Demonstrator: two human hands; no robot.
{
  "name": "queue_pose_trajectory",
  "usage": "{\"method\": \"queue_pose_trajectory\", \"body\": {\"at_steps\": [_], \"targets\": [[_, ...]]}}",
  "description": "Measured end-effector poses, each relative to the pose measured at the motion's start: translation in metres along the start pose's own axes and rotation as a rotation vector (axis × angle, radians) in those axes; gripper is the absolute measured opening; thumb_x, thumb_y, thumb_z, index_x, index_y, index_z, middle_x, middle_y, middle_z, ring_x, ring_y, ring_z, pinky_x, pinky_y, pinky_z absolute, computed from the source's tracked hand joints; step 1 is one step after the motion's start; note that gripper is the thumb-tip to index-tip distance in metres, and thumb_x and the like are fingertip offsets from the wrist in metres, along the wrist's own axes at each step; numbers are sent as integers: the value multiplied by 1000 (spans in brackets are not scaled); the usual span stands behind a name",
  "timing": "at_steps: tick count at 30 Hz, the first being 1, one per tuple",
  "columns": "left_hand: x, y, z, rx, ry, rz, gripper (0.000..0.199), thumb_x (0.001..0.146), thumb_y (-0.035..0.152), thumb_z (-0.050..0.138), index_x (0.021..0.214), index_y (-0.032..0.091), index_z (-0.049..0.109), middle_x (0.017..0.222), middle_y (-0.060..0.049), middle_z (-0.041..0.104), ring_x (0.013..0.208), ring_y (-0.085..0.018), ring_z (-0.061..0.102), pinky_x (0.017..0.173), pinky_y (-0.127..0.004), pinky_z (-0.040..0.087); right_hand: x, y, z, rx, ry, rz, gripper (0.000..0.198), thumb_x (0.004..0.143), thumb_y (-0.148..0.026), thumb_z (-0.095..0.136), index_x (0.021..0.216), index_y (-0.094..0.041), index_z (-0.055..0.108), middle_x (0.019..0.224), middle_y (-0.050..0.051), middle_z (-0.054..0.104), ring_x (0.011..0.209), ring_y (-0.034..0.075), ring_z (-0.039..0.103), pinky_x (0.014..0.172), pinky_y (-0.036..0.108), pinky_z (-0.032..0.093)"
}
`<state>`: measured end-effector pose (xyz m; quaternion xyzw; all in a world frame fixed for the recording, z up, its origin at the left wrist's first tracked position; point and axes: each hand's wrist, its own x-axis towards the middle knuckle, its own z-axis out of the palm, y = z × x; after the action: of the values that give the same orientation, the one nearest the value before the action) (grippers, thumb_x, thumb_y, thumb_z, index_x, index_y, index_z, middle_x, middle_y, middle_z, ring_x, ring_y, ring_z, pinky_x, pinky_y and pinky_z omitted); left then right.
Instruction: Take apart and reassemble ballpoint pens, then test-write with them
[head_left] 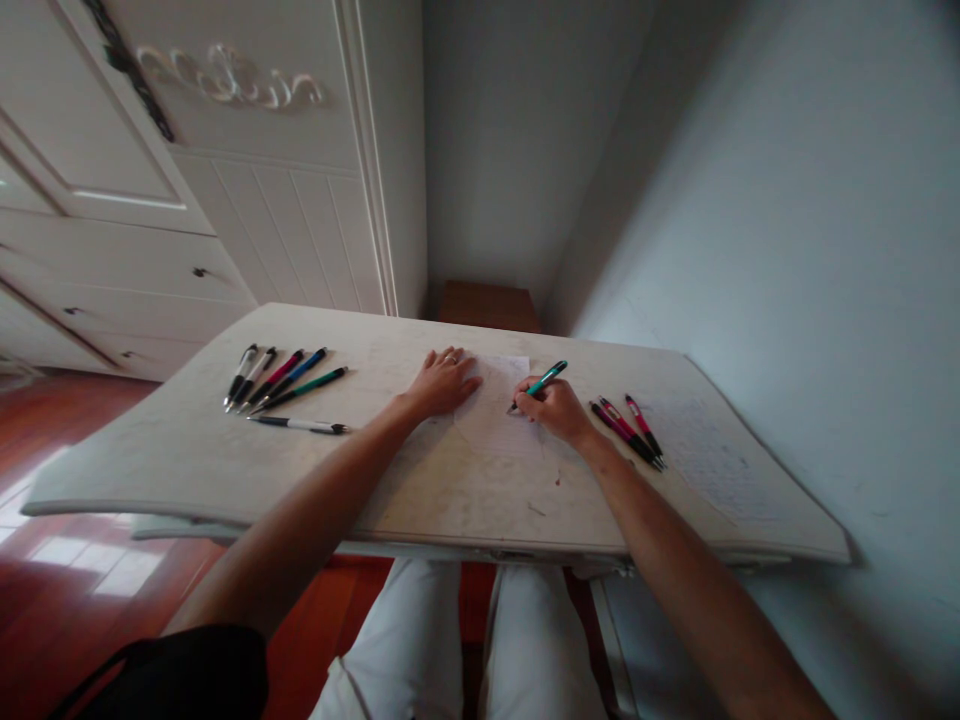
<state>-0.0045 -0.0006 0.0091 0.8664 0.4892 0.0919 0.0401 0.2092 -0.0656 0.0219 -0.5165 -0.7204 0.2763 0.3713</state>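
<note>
My right hand [556, 408] grips a teal pen [547, 376], its tip down at a sheet of lined paper [499, 430]. Flat on the left side of that sheet lies my left hand [444, 382], fingers spread, with a ring on one finger. The sheet has faint marks that I cannot read. To the left, several pens [281, 378] in white, red, blue and green are fanned out, and a white and black pen [298, 424] lies crosswise below them. Right of my right hand are three pink and black pens [628, 430].
A sheet covered in handwriting [712, 455] lies on the right of the white table [420, 480]. A grey wall [810, 280] borders the table's right side. Beyond the table stand a white cabinet [300, 220] and a brown box-like piece [487, 305].
</note>
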Motion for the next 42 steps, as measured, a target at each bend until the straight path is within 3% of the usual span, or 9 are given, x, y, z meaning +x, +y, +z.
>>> {"method": "queue_pose_trajectory", "body": {"at_steps": [42], "targets": [[2,-2,3,19,11,13,49,98,46,35,138,19,46,150,-16,39,142,-30,30,115,-52,22,-1,3,4,74,-62,9,25,78,-39,58,76,-15,66,55,-1,57,52,13,50,49,23,37]]}}
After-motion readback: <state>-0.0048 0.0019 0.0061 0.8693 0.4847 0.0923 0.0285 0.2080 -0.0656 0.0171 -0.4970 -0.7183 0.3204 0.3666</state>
